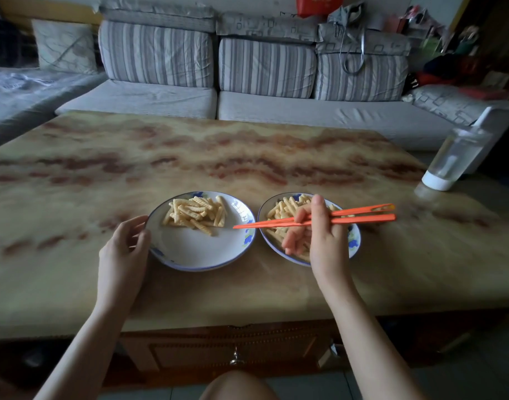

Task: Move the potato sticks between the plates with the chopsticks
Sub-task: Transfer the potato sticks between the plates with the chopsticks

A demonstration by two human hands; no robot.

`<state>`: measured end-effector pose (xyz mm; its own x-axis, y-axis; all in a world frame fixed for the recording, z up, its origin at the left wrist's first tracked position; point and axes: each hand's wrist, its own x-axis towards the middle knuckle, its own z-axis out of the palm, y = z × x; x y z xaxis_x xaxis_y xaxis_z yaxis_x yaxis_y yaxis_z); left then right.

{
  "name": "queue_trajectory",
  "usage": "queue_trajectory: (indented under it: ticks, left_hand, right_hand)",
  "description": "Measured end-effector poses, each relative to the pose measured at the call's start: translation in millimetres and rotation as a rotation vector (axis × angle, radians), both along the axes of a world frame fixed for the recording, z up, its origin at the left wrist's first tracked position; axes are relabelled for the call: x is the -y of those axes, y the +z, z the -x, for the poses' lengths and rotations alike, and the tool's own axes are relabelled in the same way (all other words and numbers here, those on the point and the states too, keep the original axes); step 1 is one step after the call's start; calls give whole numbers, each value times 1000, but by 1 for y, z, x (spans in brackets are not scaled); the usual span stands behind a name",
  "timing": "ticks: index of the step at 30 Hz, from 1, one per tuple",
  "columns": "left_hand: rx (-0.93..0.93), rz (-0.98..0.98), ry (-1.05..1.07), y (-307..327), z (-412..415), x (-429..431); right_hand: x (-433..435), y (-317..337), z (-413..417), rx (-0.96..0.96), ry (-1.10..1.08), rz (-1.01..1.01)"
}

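Note:
Two white plates with blue rims stand side by side on the marbled table. The left plate (pixel 207 252) carries a pile of crinkle-cut potato sticks (pixel 197 213) on its far half. More potato sticks (pixel 287 207) fill the right plate (pixel 355 238). My right hand (pixel 316 229) hovers over the right plate and holds a pair of orange chopsticks (pixel 362 214). Their tips point left, over the right rim of the left plate, with nothing between them. My left hand (pixel 126 249) grips the left plate's left rim.
A clear water bottle with a white base (pixel 452 161) stands near the table's right edge. A grey striped sofa (pixel 247 108) runs behind the table. A wooden drawer with a metal pull (pixel 236 360) sits under the front edge, above my knee.

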<state>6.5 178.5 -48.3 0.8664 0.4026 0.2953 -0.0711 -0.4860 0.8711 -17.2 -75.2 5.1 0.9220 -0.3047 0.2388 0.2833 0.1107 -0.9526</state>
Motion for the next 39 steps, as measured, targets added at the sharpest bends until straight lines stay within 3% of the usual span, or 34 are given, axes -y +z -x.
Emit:
queue_trajectory:
  ticks: [10, 17, 29, 34, 39]
  left_hand:
    - [-1, 6, -4, 0, -1, -1]
    - [-6, 5, -4, -1, 0, -1]
    - [-6, 6, 1, 1, 0, 1]
    - [0, -1, -2, 2, 0, 1]
    - [-1, 3, -3, 1, 1, 0]
  right_hand:
    - [-35, -20, -5, 126, 206, 184]
    - [-42, -22, -5, 100, 208, 215]
    - [7, 11, 10, 141, -176, -32]
    - [45, 18, 14, 179, -417, -8]
    - [59, 13, 14, 114, -477, 55]
